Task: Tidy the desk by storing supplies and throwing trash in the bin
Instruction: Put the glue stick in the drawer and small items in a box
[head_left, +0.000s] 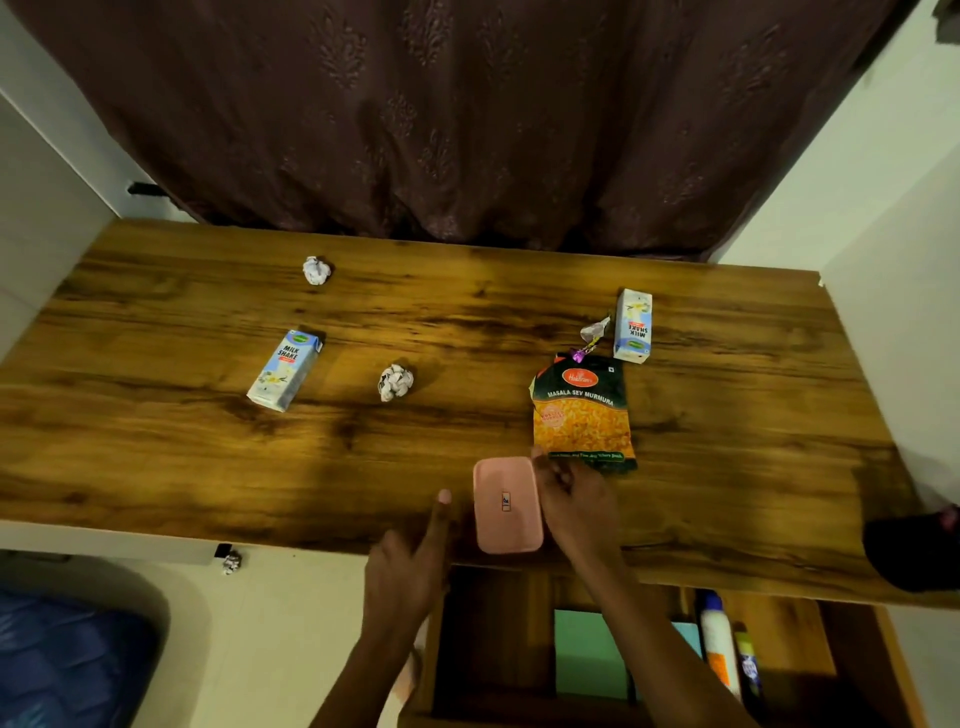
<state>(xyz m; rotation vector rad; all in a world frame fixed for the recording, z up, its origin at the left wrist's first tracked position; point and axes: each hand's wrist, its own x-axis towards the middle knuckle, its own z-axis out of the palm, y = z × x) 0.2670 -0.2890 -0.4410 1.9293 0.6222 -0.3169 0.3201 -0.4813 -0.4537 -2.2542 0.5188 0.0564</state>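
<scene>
Pink box (507, 505) sits at the tabletop (208, 467) edge; right hand (574, 501) grips its side, left hand (410, 561) points, empty.

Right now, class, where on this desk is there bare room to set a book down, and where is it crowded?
Bare wood runs between the paper ball and the snack bag, and right of that bag. Crowded: bag, wrapper and right carton cluster together.

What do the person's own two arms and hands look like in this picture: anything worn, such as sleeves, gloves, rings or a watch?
Both forearms are bare up to the bottom edge of the picture: no sleeves show. The left hand and the right hand wear no gloves. No ring, watch or bracelet can be seen, though the dim light hides fine detail. No markings show on either arm.
</scene>
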